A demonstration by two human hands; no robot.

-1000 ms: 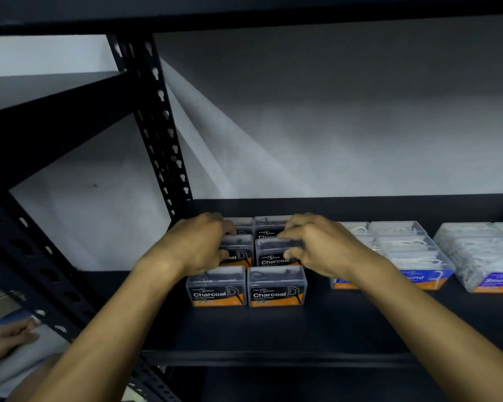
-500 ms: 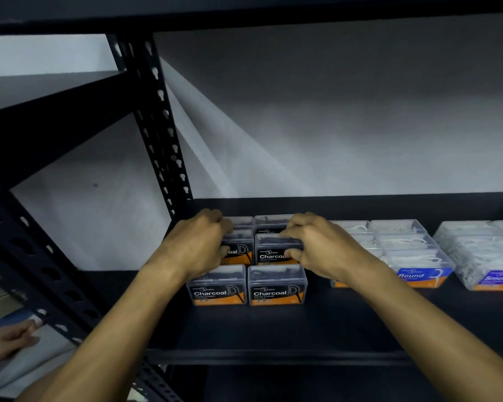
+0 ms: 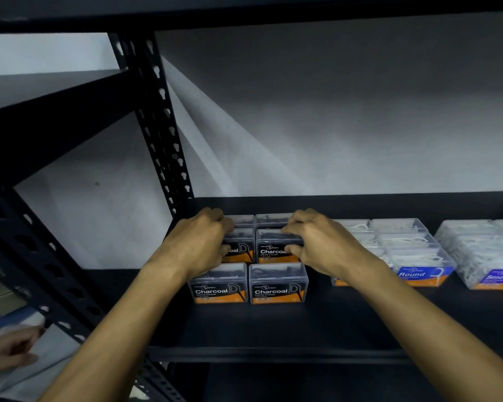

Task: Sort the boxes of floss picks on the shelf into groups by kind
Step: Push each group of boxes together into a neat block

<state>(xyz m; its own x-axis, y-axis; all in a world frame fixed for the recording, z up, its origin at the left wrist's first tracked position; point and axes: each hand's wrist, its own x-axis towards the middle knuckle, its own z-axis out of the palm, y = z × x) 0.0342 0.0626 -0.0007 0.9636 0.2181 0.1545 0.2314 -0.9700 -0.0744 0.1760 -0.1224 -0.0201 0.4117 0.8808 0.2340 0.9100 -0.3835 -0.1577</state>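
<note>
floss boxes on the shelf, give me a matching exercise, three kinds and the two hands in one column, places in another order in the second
1. Charcoal boxes
2. Round boxes
3. Smooth boxes
4. left hand
5. right hand

A. far right
B. on the second-row right Charcoal box
C. leftmost group
D. middle group
E. on the second-row left Charcoal box

Pairs: 1-C, 2-D, 3-A, 4-E, 5-B
</note>
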